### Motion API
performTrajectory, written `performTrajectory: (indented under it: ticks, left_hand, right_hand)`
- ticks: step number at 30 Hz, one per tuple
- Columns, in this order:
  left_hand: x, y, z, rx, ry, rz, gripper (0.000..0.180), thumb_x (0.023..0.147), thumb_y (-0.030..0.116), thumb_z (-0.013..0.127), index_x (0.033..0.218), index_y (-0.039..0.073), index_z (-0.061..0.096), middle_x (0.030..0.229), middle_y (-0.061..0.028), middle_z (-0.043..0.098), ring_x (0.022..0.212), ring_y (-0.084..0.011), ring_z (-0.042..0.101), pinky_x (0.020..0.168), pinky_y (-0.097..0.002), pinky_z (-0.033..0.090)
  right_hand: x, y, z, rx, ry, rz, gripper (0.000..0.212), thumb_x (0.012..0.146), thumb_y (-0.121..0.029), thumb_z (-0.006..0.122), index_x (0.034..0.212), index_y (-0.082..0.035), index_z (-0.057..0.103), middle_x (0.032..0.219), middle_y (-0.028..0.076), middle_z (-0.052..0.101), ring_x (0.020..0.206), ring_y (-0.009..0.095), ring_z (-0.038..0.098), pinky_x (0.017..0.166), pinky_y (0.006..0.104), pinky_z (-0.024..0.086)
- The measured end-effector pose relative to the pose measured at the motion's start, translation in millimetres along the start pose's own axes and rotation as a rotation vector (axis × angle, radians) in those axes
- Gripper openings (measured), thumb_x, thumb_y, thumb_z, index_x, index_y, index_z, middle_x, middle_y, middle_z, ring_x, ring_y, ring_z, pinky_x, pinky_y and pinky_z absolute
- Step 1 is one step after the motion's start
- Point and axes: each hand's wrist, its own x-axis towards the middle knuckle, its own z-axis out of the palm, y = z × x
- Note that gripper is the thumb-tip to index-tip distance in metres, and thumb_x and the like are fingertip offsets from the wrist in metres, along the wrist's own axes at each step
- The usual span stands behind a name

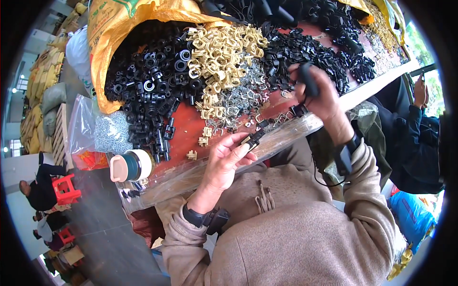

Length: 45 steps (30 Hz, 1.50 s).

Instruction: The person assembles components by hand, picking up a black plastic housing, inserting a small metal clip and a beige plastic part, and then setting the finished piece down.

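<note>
My left hand [224, 163], at the table's near edge, pinches a small black plastic fitting [253, 139] between thumb and fingers. Farther right, my right hand [325, 97] is raised and closed round a black rounded cylinder [308, 81]; blur hides its exact kind. Below that hand, another small black part [299, 110] lies by the edge. Beyond my hands are heaps of cream plastic clips [224, 52], bent metal clips [245, 88], black ring-shaped fittings [150, 78] and small flat black pieces [305, 52].
A yellow woven sack [102, 52] opens over the pile at left. Nearby are a bag of small screws [113, 133] and a lidded cup [138, 165]. Plastic film wraps the table's front edge [181, 183]. Another person [410, 138] is at right; red stools [66, 190] stand at left.
</note>
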Motion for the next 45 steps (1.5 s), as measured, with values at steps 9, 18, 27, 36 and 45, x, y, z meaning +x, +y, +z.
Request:
performTrajectory:
  ticks: [9,18,27,36,45]
  left_hand:
    - [0.3,1.5,-8.6,0.208,-0.107,-0.044,0.031,0.08,0.014,0.057,0.104,-0.003,0.05,0.076,-0.0061,0.057,0.062,-0.0076,0.054,0.055,-0.0188,0.045]
    - [6.1,9.8,-10.2,0.269,-0.094,-0.08,0.031,0.08,0.013,0.057,0.104,-0.004,0.049,0.076,-0.0053,0.057,0.061,-0.007,0.053,0.056,-0.0198,0.045]
    - [7.9,-0.6,-6.4,0.238,-0.026,-0.127,0.031,0.079,0.01,0.057,0.105,-0.005,0.049,0.081,-0.0075,0.058,0.066,-0.0117,0.058,0.059,-0.0202,0.047]
    - [4.7,-5.8,2.3,0.223,-0.042,-0.164,0.03,0.08,0.01,0.056,0.105,-0.005,0.049,0.089,-0.0101,0.059,0.069,-0.0144,0.06,0.06,-0.0197,0.048]
    - [2.8,0.1,4.7,0.069,-0.041,-0.213,0.046,0.076,0.01,0.06,0.115,-0.004,0.039,0.09,-0.0099,0.058,0.068,-0.0141,0.059,0.06,-0.0204,0.048]
  right_hand:
    - [-4.3,38.7,51.9,-1.256,-0.579,-0.078,0.036,0.084,-0.03,0.048,0.096,0.004,0.055,0.084,0.014,0.058,0.078,0.023,0.056,0.072,0.0336,0.043]
    - [-14.9,37.6,56.8,-1.14,-0.452,0.098,0.039,0.087,-0.032,0.041,0.096,0.003,0.055,0.079,0.013,0.058,0.074,0.021,0.056,0.067,0.031,0.043]
    - [-32.8,54.9,62.6,-1.187,-0.26,0.061,0.037,0.09,-0.031,0.034,0.099,0.0,0.052,0.072,0.009,0.055,0.067,0.017,0.053,0.063,0.0279,0.042]
    - [-45.0,70.6,64.7,-1.114,-0.07,0.108,0.036,0.09,-0.031,0.033,0.098,-0.001,0.051,0.073,0.008,0.052,0.07,0.016,0.05,0.066,0.0275,0.041]
    - [-33.7,60.1,55.7,-0.828,-0.707,-0.178,0.064,0.075,-0.051,0.052,0.108,0.003,0.047,0.106,0.014,0.05,0.099,0.029,0.047,0.086,0.0381,0.034]
